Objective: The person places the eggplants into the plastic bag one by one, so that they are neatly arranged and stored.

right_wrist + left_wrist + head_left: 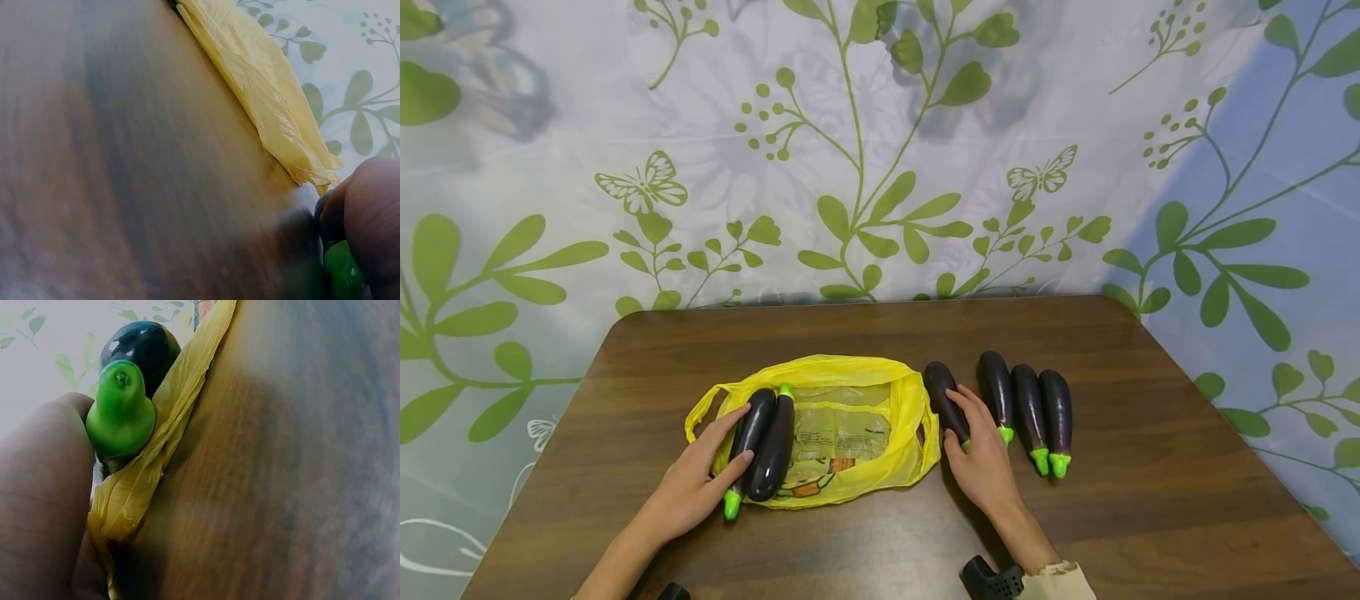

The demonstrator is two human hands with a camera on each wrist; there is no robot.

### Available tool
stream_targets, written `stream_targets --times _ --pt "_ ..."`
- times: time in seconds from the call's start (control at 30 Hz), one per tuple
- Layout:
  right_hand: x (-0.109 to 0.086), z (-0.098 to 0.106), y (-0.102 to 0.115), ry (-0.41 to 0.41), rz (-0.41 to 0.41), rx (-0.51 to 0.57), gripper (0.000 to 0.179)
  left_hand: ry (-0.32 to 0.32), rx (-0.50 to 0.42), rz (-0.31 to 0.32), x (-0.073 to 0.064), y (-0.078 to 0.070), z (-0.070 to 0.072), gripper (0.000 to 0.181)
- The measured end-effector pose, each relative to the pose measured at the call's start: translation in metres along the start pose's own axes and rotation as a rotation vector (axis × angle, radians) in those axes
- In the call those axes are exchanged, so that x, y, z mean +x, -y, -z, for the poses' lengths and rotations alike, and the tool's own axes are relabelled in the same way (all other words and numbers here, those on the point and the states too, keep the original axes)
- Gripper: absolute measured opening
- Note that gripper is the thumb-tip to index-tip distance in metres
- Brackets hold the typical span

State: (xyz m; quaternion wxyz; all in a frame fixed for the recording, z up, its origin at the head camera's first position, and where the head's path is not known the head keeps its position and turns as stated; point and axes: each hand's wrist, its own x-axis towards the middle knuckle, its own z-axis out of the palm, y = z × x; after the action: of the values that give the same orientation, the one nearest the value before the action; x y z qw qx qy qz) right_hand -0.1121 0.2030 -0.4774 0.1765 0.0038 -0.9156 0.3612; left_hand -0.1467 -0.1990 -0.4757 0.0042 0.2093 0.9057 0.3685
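Note:
A yellow plastic bag (850,367) lies on its side with its opening facing up, printed markings showing inside. At its left end my left hand (700,479) holds a dark purple eggplant (754,429) with a green stem end, its thumb across the near part. A second eggplant (775,454) lies right beside it, stem pointing away. Just right of the bag, my right hand (981,446) grips another eggplant (942,387) between thumb and fingers. In the left wrist view the green stem end (122,412) shows close up; the right wrist view shows only part of the right eggplant's stem end (342,272).
Three more eggplants (1027,408) lie side by side to the right of my right hand, green ends toward me. All rest on a brown wooden table (1150,500). Behind it hangs a pale cloth (820,183) with green leaves and butterflies.

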Motion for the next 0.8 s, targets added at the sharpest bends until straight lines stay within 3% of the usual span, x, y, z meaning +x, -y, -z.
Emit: stream_targets --times 0.8 --pt "0.0 0.0002 0.0019 0.037 0.004 0.023 0.058 0.003 0.0 0.003 -0.0004 0.001 -0.0003 0.064"
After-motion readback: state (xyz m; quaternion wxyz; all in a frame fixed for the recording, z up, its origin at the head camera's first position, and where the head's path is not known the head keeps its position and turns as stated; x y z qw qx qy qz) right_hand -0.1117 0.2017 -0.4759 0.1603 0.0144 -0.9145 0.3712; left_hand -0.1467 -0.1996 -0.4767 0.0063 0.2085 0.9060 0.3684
